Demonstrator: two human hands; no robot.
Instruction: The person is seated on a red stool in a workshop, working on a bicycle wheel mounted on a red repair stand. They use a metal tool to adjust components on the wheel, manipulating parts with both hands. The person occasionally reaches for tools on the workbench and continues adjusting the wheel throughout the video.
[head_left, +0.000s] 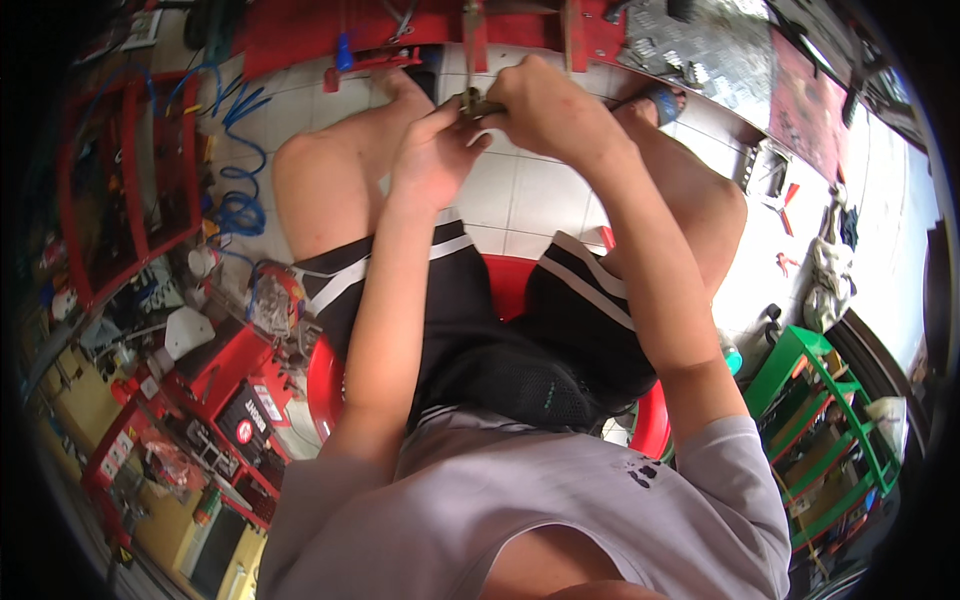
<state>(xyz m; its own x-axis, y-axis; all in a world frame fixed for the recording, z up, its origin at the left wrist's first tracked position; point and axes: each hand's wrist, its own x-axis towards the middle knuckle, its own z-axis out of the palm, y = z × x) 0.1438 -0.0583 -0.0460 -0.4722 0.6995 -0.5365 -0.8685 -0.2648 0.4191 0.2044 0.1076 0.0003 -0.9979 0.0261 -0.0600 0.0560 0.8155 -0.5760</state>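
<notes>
My left hand (432,155) and my right hand (545,108) meet in front of me, between and beyond my knees. A small dark, brassy-looking metal part (471,101) sits between them at my left fingertips. Closed fingers of my left hand pinch it, with the thumb partly apart. My right hand is wrapped round the near end of the same piece or of a tool against it; its fingers hide which. Just beyond the hands is the edge of a red workbench (340,30), with an upright strip hanging down at its front.
I sit on a red plastic stool (655,425). A coiled blue hose (240,212) lies on the tiled floor at left, beside a red metal frame (70,190). Red tool boxes (225,375) crowd the lower left. A green rack (795,375) stands at right, near red-handled tools (787,210).
</notes>
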